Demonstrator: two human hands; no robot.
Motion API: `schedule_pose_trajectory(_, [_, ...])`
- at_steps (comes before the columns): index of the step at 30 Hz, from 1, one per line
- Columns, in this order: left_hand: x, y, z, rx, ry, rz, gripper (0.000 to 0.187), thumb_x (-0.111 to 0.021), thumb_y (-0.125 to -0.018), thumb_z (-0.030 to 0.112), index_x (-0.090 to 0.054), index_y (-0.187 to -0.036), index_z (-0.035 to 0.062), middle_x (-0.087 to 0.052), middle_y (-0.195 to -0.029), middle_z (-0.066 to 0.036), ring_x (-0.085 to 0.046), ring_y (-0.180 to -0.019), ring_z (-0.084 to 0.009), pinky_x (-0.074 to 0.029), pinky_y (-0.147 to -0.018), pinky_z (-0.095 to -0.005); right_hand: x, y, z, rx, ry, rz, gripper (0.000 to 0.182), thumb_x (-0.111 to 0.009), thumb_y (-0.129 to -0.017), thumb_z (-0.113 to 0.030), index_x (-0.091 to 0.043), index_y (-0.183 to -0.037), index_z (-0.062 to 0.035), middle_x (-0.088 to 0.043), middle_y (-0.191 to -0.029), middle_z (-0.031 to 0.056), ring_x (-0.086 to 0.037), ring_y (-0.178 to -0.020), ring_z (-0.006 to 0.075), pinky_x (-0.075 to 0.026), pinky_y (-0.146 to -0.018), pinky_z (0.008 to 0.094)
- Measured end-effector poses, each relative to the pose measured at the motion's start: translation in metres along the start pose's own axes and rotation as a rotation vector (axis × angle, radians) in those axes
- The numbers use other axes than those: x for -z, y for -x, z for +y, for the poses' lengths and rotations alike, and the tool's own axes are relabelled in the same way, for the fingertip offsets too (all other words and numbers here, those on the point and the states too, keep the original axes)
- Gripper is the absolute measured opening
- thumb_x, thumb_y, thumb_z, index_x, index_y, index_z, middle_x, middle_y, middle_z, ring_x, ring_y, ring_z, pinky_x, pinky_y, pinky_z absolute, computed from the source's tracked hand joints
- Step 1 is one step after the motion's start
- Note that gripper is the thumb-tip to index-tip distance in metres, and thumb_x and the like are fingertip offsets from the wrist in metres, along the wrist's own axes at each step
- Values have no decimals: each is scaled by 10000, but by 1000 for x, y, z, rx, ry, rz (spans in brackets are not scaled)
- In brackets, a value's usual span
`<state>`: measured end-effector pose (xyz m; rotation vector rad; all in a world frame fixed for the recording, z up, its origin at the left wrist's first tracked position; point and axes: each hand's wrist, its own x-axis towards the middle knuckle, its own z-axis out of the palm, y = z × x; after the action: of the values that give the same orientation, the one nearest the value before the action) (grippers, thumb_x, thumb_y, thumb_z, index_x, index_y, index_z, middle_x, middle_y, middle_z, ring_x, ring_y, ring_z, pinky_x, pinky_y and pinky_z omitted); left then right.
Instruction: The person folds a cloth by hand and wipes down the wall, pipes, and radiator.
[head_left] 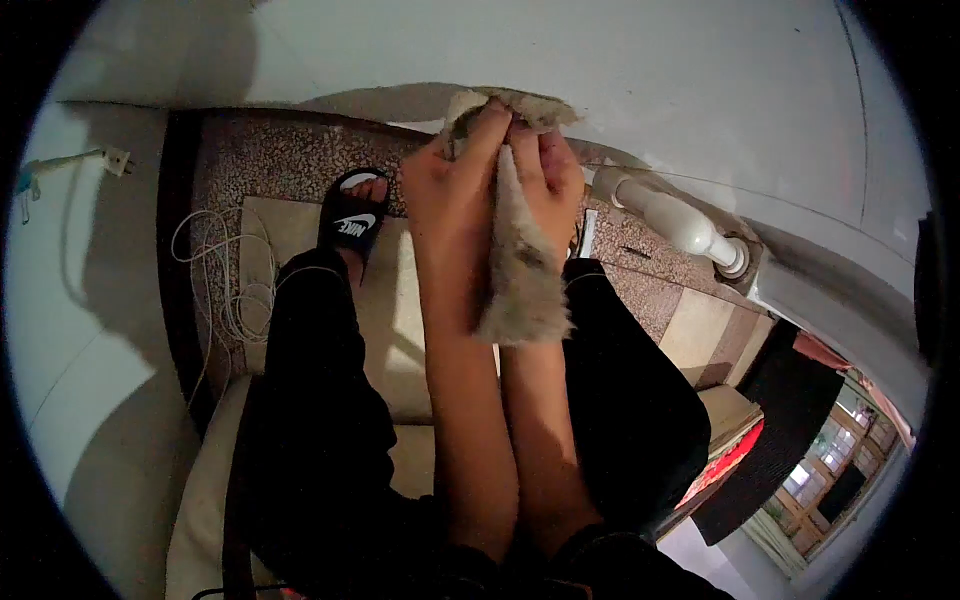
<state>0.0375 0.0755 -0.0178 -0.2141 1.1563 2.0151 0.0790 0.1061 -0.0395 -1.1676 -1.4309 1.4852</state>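
A piece of beige-grey furry fabric (524, 290) is pinched between my two hands in front of me. Its lower end hangs over my forearms, and another edge spreads out above my fingertips. My left hand (455, 182) is closed on the fabric, with fingers bent around its upper part. Right beside it, my right hand (553, 180) is also closed on the same piece, thumb near the other hand's fingers. Folds of the fabric hide most of the fingertips, so anything else between them cannot be seen.
A pale wall (700, 80) rises just beyond my hands. A white pipe (685, 222) runs along its base at the right. Coiled white cord (245, 290) lies at the left, below a plug strip (115, 162). My foot wears a black slipper (352, 215).
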Motion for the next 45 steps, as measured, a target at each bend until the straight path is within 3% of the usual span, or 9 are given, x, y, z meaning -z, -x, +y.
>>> schedule_pose_trajectory(2, [7,-6,-15,52,-56,37,270,-697,-845,240,-665,-879,-26,-649,-779,-25,-569,-690,-78,-445,-621,-229,0,1,-5,8,-93,2,147,-501,-959,-112,-565,-939,19,-596,-815,14,-502,-758,53,-409,-646,204])
schedule_pose_trajectory(8, [21,-8,-26,-836,-619,-202,304,-617,-837,34,-651,-1140,44,-662,-1095,-170,-650,-985,-218,-487,-875,-305,3,1,-12,93,-79,10,167,-497,-963,-122,-570,-962,29,-606,-814,19,-505,-754,62,-413,-633,217])
schedule_pose_trajectory(18, [-21,11,-8,97,-143,-73,220,-677,-843,155,-676,-976,-20,-694,-942,-112,-656,-851,-156,-496,-758,-254,19,3,-22,30,-144,42,203,-548,-952,-177,-586,-1004,16,-630,-885,37,-554,-810,103,-441,-738,232])
schedule_pose_trajectory(22, [-13,-1,-24,16,-204,16,335,-720,-838,301,-658,-838,-28,-594,-709,9,-468,-666,-62,-404,-603,-238,26,-5,-14,-73,-150,46,168,-503,-974,-140,-589,-969,5,-623,-864,18,-533,-793,79,-431,-704,219])
schedule_pose_trajectory(24, [-31,11,-13,87,-78,193,239,-713,-821,196,-675,-940,-8,-676,-873,-73,-626,-774,-134,-484,-696,-264,25,3,-22,-65,-199,42,168,-517,-961,-141,-586,-992,9,-625,-880,35,-541,-814,94,-435,-725,224])
schedule_pose_trajectory(34, [-17,4,-40,20,-238,-60,339,-700,-846,301,-658,-852,-35,-618,-717,3,-499,-687,-60,-405,-621,-234,39,-5,-23,-116,-48,157,197,-531,-965,-159,-591,-1041,12,-632,-919,52,-551,-889,99,-430,-800,228])
schedule_pose_trajectory(37, [-31,18,-14,60,-141,-57,336,-684,-851,299,-663,-862,-36,-637,-726,-25,-530,-690,-80,-423,-632,-248,39,2,-49,494,740,289,222,-547,-953,-196,-601,-1065,-12,-645,-950,68,-586,-831,120,-467,-777,257])
schedule_pose_trajectory(40, [-39,21,-2,43,-116,-104,335,-667,-857,296,-669,-872,-38,-656,-736,-53,-562,-693,-100,-441,-643,-263,37,3,-74,233,-189,45,250,-570,-947,-223,-621,-1061,-7,-656,-989,66,-607,-822,123,-494,-732,274])
schedule_pose_trajectory(45, [-26,9,-36,37,-73,-235,327,-638,-863,283,-676,-895,-40,-693,-769,-118,-643,-710,-173,-477,-673,-298,50,-7,-9,63,-80,213,226,-557,-964,-233,-620,-964,-16,-627,-893,35,-545,-781,95,-445,-692,241])
